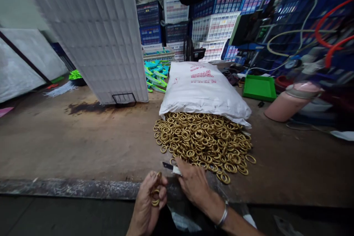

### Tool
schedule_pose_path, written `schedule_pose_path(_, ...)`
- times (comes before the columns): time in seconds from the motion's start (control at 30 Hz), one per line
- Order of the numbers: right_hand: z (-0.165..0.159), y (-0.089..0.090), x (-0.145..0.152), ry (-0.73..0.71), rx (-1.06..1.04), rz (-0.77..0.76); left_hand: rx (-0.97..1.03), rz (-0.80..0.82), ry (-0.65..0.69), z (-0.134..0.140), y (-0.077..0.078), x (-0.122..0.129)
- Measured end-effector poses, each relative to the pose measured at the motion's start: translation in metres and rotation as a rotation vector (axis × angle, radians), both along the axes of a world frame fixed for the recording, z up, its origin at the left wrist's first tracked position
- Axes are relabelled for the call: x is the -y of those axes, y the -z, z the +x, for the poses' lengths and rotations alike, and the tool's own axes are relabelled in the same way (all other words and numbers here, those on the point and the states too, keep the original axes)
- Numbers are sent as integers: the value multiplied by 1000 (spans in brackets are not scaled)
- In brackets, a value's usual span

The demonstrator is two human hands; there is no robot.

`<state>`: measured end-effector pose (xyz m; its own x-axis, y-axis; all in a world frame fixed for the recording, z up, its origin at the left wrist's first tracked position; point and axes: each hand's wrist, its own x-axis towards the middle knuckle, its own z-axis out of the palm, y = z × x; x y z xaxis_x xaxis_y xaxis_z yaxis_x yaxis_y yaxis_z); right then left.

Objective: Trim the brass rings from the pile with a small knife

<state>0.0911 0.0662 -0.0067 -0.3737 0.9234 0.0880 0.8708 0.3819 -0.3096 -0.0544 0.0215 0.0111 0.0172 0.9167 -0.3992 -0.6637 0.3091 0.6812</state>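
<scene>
My left hand [149,197] is closed around a few brass-coloured rings [155,197], held just over the table's front edge. In my right hand [195,184] is a small knife [169,166] with a dark blade and a pale handle, its blade pointing left. That hand rests close to the near side of a large heap of brass-coloured rings [204,136]. The rings lie spread out in front of a white sack [203,88] with red print. Parts of the knife's handle are hidden by my fingers.
A tall white ribbed panel [102,44] stands upright on the table [83,147] at left. Behind are turquoise and green pieces [156,73] and stacked crates [212,25]. A green tray [260,87] and a pink bottle [290,101] are at right, near red hoses [329,49].
</scene>
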Motion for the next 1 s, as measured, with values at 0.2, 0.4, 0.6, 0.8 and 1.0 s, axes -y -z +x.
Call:
schedule_pose_path(0.2,-20,-2,-12,19,156,-65,126,-50,-59,-16,4,-3)
schedule_pose_path(0.4,-21,1,-11,43,166,-52,201,-153,-95,-17,9,-10)
schedule_pose_path(0.6,-14,31,-4,0,68,131,70,-150,-44,-8,12,-12)
schedule_pose_path(0.8,-10,15,-9,29,-51,-6,-203,-73,10,3,16,-13)
schedule_pose_path(1.0,5,-6,-8,40,-362,-147,-474,-11,128,15,16,-16)
